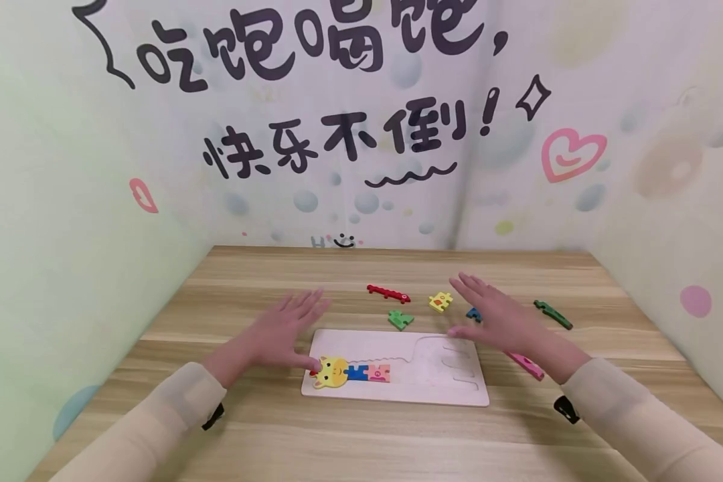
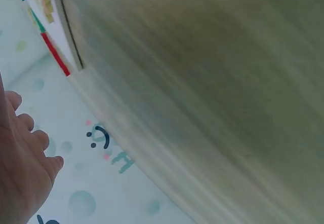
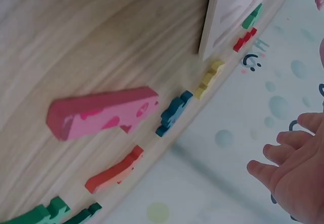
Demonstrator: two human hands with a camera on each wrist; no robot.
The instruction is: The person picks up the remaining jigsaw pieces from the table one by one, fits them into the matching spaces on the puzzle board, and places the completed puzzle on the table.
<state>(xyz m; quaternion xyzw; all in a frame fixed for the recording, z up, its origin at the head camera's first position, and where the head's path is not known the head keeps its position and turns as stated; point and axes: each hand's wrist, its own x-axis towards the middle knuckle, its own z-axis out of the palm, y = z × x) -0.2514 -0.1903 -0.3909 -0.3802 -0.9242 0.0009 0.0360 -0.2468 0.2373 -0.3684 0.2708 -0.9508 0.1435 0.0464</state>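
A pale wooden puzzle board lies on the table with a yellow giraffe head piece, a blue piece and a pink piece set in its left part. The right part shows a bare leg-shaped recess. My left hand hovers at the board's left end with fingers spread, its thumb overlapping the giraffe head in the head view. Over the board's right end is my right hand, fingers extended and holding nothing; it partly hides a loose blue piece and a thick pink piece.
Behind the board lie a long red piece, a green piece and a yellow piece. A dark green piece is farther right. The right wrist view also shows an orange piece. Printed cloth walls enclose the table.
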